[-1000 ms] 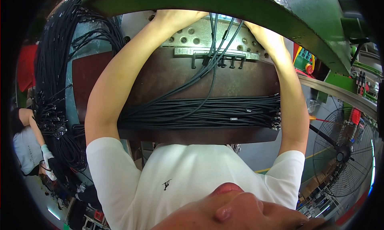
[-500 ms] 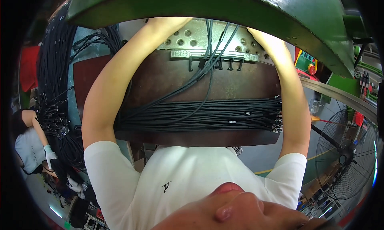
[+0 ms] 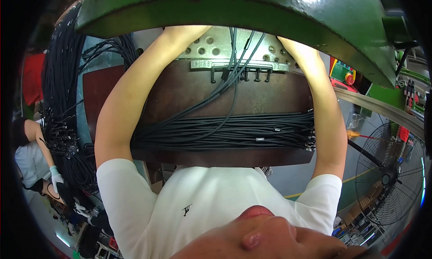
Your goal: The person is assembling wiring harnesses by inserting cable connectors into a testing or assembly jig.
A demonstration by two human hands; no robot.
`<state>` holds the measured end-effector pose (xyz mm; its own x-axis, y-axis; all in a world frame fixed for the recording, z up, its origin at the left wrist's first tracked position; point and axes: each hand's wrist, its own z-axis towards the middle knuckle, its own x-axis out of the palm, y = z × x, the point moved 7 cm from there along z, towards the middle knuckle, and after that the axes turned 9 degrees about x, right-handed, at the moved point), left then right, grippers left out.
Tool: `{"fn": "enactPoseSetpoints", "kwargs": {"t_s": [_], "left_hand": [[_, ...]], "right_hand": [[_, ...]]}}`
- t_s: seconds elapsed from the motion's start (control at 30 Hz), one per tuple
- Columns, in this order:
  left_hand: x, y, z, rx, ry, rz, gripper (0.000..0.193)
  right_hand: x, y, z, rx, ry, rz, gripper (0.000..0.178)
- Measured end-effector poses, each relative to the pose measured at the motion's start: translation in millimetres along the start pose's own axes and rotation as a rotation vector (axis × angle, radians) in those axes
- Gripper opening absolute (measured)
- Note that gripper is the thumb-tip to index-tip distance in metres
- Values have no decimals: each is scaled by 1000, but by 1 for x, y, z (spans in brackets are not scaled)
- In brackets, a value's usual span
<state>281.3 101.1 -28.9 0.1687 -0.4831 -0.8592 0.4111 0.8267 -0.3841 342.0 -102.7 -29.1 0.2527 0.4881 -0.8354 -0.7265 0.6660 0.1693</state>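
Both my arms reach forward under a green machine frame. Its edge hides the fingers of my left hand and of my right hand, so I cannot see what they hold. Between my wrists lies a metal plate with round holes. At its near edge a metal bar fixture carries several black hook-shaped plastic pieces. A few black cables run from under the frame, over the fixture, down to a bundle of black cables on the brown board.
More black cables hang in a thick bunch at the left. A control box with a red button stands at the right, above a black fan. At the far left a co-worker's gloved hand is near dark cables.
The frame, plate and fixture sit slightly lower in the picture. My forearms have shifted a little with them, and both hands stay under the frame. The co-worker's hand has moved slightly.
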Motion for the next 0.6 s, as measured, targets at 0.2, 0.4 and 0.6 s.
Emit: {"fn": "enactPoseSetpoints", "kwargs": {"t_s": [0.2, 0.4, 0.6], "left_hand": [[-2, 6, -1, 25, -54, 104, 24], [-51, -57, -44, 55, -174, 90, 51], [-36, -159, -277, -475, 1040, -790, 35]], "right_hand": [[-21, 26, 16, 18, -16, -50, 18], [-55, 26, -7, 234, 218, 100, 33], [-216, -31, -261, 753, -407, 320, 30]]}}
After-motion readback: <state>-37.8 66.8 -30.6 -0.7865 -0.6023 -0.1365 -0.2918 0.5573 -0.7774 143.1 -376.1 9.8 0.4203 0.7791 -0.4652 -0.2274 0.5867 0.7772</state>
